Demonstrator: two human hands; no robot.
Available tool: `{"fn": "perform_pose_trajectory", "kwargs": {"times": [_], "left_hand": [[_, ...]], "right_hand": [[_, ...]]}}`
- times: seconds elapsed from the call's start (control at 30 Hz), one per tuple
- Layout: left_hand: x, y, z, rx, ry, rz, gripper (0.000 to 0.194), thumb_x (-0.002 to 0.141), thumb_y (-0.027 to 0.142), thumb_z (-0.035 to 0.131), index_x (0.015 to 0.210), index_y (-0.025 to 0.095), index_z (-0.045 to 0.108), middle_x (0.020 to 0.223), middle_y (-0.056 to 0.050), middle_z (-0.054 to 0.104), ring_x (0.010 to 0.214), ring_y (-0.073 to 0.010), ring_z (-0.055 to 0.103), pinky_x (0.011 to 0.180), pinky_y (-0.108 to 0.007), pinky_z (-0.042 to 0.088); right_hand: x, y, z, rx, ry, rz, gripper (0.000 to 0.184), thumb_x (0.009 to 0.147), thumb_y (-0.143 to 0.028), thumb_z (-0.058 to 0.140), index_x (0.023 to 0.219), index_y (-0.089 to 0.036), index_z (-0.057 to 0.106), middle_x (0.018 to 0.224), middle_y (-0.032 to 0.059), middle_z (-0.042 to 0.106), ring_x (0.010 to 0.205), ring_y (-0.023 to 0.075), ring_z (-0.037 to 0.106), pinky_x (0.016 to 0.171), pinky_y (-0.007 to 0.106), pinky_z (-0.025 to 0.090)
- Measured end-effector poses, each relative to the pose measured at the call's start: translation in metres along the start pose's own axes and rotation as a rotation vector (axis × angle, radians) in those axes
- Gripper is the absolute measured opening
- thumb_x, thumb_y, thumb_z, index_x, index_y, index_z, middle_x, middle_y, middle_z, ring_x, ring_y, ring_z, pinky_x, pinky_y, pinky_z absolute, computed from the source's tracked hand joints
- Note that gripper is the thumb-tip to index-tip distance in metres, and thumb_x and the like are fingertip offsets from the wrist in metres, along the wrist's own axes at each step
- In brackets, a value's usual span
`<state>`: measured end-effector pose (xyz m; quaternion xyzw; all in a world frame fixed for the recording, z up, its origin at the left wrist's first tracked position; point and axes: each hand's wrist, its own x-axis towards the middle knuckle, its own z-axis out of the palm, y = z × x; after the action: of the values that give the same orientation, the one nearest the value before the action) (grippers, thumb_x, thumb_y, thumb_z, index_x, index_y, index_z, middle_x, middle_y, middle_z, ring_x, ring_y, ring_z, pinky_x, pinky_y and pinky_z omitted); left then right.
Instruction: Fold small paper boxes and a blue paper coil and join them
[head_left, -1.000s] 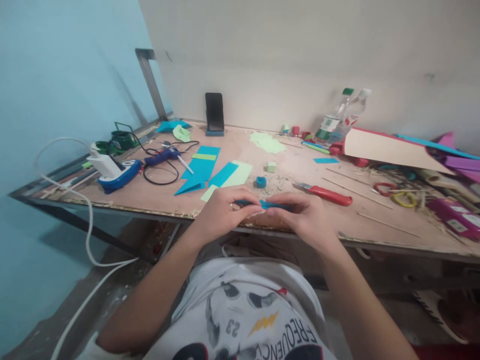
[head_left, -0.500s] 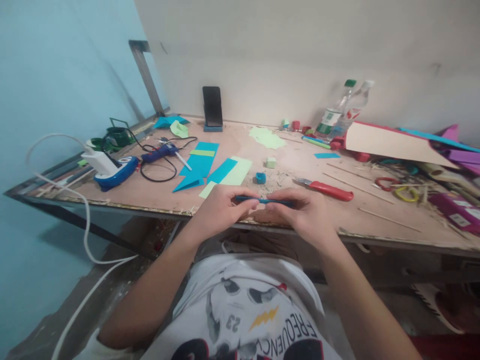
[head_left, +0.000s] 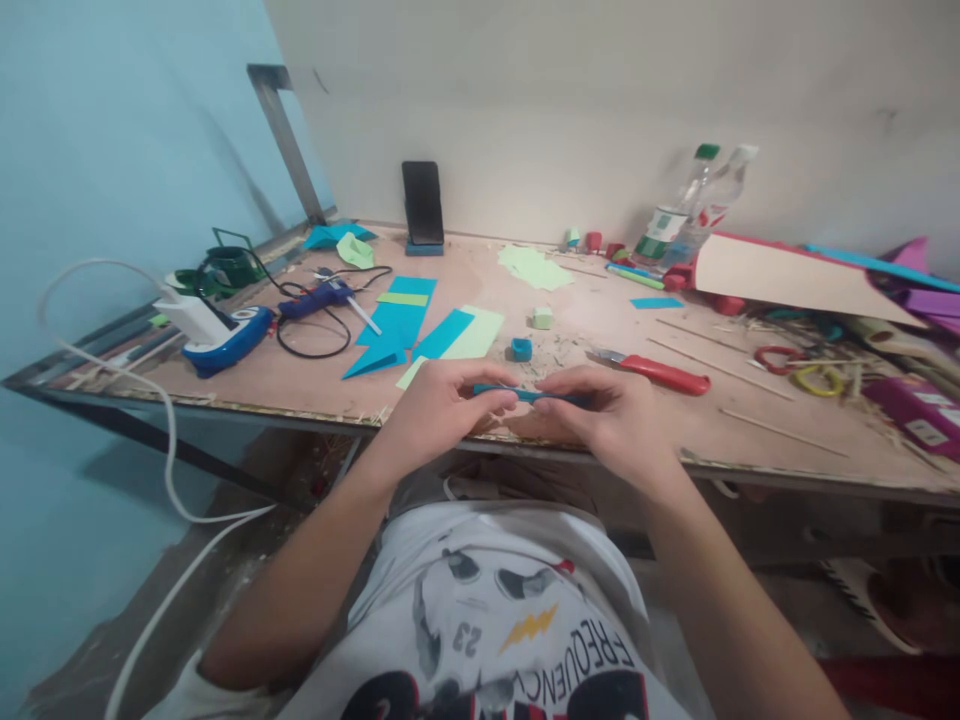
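Note:
Near the front edge of the table, a narrow strip of blue paper (head_left: 528,396) is stretched between my two hands. My left hand (head_left: 457,402) pinches its left end between thumb and fingers, and my right hand (head_left: 596,410) grips the right end in the same way. The fingers partly hide both ends. Just beyond the strip sits a small blue paper cube (head_left: 521,349), with a pale green paper cube (head_left: 541,318) behind it. A red-handled utility knife (head_left: 660,373) lies to the right of my right hand.
Blue paper sheets (head_left: 401,315) and a blue glue gun (head_left: 315,305) lie to the left, near a power strip (head_left: 232,340) with a white cable. A phone (head_left: 422,203) stands at the back. Thin sticks (head_left: 720,365), plastic bottles (head_left: 667,225) and scissors (head_left: 780,360) occupy the right.
The blue strip has tilted slightly, so more of its face shows between my fingers. Both hands keep their hold in nearly the same place. The view has shifted a little.

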<state>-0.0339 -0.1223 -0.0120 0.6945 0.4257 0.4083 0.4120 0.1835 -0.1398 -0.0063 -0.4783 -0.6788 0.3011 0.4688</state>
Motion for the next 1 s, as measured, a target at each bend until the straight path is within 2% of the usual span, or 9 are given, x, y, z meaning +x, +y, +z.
{"fn": "perform_pose_trajectory", "kwargs": {"times": [0.17,0.3,0.5,0.67,0.77,0.83,0.93,1.0], "left_hand": [[0.0,-0.0042,-0.0076,-0.158,-0.036,-0.074,0.027,0.08,0.037,0.085,0.097,0.017,0.083,0.085,-0.007,0.083,0.079,-0.0225,0.078,0.069,-0.028,0.063],[0.0007,-0.0049,-0.0106,-0.141,-0.044,-0.086,0.022,0.083,0.036,0.082,0.082,0.014,0.081,0.08,-0.008,0.082,0.074,-0.0204,0.077,0.066,-0.026,0.061],[-0.001,-0.0061,-0.0081,-0.217,-0.018,-0.124,0.026,0.084,0.039,0.081,0.082,0.013,0.079,0.077,-0.008,0.081,0.07,-0.0193,0.076,0.066,-0.028,0.065],[-0.0032,-0.006,-0.0075,-0.156,0.046,-0.07,0.025,0.087,0.037,0.079,0.08,0.013,0.079,0.077,-0.008,0.081,0.069,-0.0187,0.077,0.065,-0.026,0.064],[-0.0028,-0.0064,-0.0081,-0.169,0.056,-0.044,0.024,0.087,0.037,0.079,0.079,0.014,0.078,0.075,-0.007,0.081,0.068,-0.0182,0.076,0.065,-0.025,0.064],[-0.0025,-0.0064,-0.0089,-0.177,0.054,-0.028,0.024,0.087,0.036,0.08,0.079,0.014,0.077,0.075,-0.007,0.081,0.068,-0.0185,0.076,0.066,-0.026,0.064],[-0.0023,-0.0056,-0.0095,-0.199,0.038,-0.037,0.024,0.085,0.037,0.081,0.08,0.014,0.076,0.075,-0.007,0.081,0.069,-0.0197,0.077,0.066,-0.027,0.065],[-0.002,-0.0046,-0.0092,-0.218,0.011,-0.059,0.024,0.084,0.038,0.082,0.082,0.015,0.075,0.075,-0.007,0.08,0.069,-0.0198,0.077,0.065,-0.027,0.064]], "right_hand": [[0.0012,-0.0005,-0.0043,0.073,0.024,0.102,0.012,0.07,-0.027,0.089,0.079,-0.02,0.085,0.074,0.0042,0.08,0.064,0.018,0.069,0.059,0.029,0.054],[0.0017,-0.0008,-0.0047,0.113,0.035,0.153,0.016,0.066,-0.028,0.091,0.078,-0.019,0.084,0.07,0.0038,0.078,0.06,0.017,0.065,0.055,0.029,0.05],[0.0024,-0.0014,-0.0027,0.116,0.043,0.163,0.016,0.066,-0.028,0.091,0.077,-0.018,0.084,0.071,0.0041,0.077,0.058,0.0156,0.064,0.052,0.027,0.049],[0.0032,-0.0025,-0.0034,0.121,0.025,0.19,0.021,0.067,-0.033,0.091,0.079,-0.018,0.083,0.074,0.005,0.078,0.061,0.0173,0.067,0.053,0.028,0.052],[0.0033,-0.0023,-0.0053,0.115,-0.025,0.221,0.029,0.07,-0.037,0.09,0.09,-0.018,0.085,0.078,0.0048,0.079,0.059,0.0161,0.065,0.051,0.027,0.051],[0.0031,-0.0019,-0.0068,0.112,-0.09,0.24,0.031,0.072,-0.042,0.089,0.091,-0.017,0.084,0.07,0.0028,0.075,0.052,0.0138,0.059,0.047,0.026,0.048],[0.0026,-0.002,-0.0084,0.097,-0.185,0.238,0.031,0.078,-0.045,0.085,0.073,-0.016,0.078,0.054,-0.0002,0.063,0.047,0.0117,0.052,0.045,0.025,0.042],[0.0023,-0.0028,-0.0088,0.092,-0.202,0.226,0.033,0.081,-0.044,0.082,0.065,-0.016,0.073,0.052,-0.0001,0.061,0.048,0.0115,0.052,0.046,0.024,0.041]]}}
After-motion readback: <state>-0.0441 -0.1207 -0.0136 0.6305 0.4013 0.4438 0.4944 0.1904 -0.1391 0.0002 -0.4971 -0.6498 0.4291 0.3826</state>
